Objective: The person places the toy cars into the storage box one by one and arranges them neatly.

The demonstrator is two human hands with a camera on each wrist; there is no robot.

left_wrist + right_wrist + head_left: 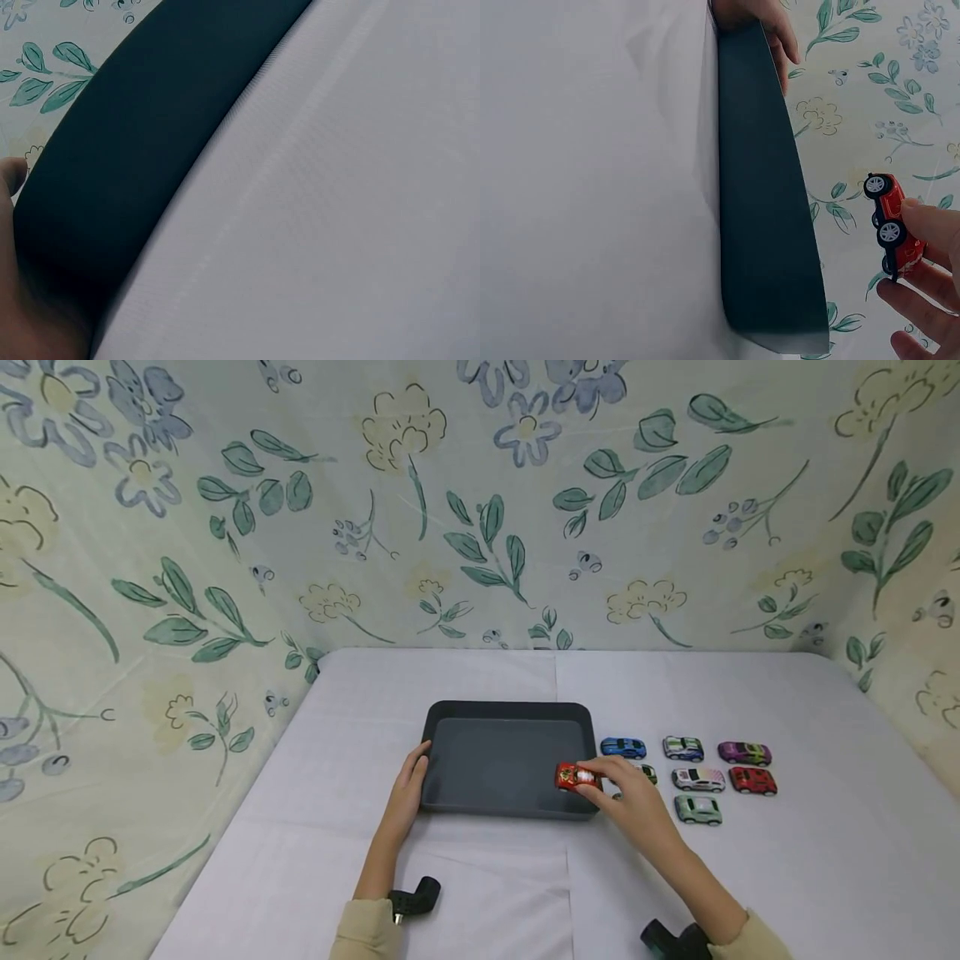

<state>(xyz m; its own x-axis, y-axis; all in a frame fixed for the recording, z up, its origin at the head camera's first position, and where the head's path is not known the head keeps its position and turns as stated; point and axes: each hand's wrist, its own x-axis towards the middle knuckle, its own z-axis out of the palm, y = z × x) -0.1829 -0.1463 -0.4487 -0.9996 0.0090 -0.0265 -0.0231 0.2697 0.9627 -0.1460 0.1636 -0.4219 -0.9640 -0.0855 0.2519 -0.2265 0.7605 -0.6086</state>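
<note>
Both hands are busy here: the right hand [633, 793] pinches a little red toy car [576, 777] between fingertips and thumb, holding it up over the right edge of the dark tray [502, 714], just inside the rim. From the right wrist view you can see the car's wheels facing out, fingers [930, 225] wrapped around its far side. The left hand [408, 789] lies flat against the tray's left wall, fingers straight, not gripping anything. The tray sits on the counter [825, 860], which has a pale cloth over it. Just right of the tray there's a bunch of other toy cars laid out in rows: a blue one [622, 747], a purple one [744, 752], another red one [752, 781], a pale green one [697, 810].
</note>
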